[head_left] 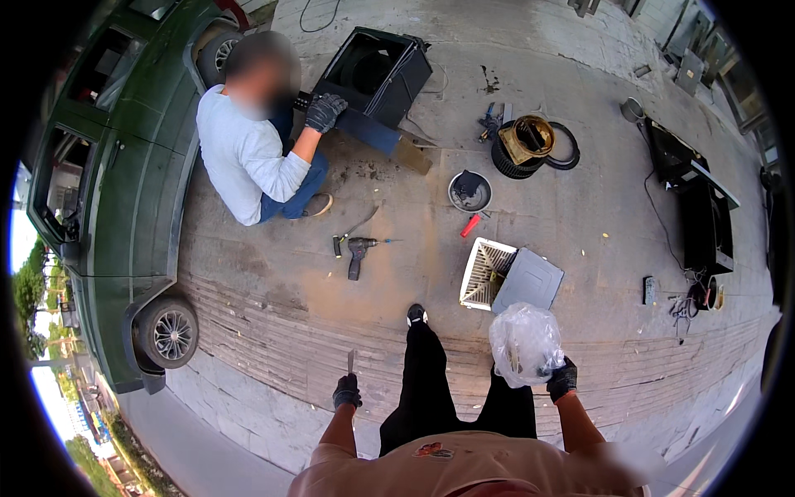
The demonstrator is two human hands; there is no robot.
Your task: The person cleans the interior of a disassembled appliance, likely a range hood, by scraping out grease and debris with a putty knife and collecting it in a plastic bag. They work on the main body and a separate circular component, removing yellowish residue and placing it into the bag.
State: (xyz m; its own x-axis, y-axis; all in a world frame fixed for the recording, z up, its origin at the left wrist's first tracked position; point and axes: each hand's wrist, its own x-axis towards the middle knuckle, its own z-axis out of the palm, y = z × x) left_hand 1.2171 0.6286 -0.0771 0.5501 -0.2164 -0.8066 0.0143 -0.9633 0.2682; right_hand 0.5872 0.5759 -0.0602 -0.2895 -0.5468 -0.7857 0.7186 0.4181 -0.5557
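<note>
My left hand (348,392), in a dark glove, is closed around the handle of a flat-bladed scraper (351,362) that points away from me. Its handle is mostly hidden in the fist. On the other side, my gloved right hand (563,378) grips the edge of a clear plastic bag (523,341). The bag hangs bunched up in front of my right leg, with something unclear inside. Just beyond it lie a white slatted plastic crate (479,273) and a grey flat panel (530,280) resting against it.
A co-worker (248,157) crouches beside a green car (132,182), a gloved hand on a black metal housing (373,74). On the ground lie a cordless drill (358,255), a red-handled tool (470,225), a bowl (454,199) holding dark cloth, a round black-finned part (509,157) and black cabinets (704,215).
</note>
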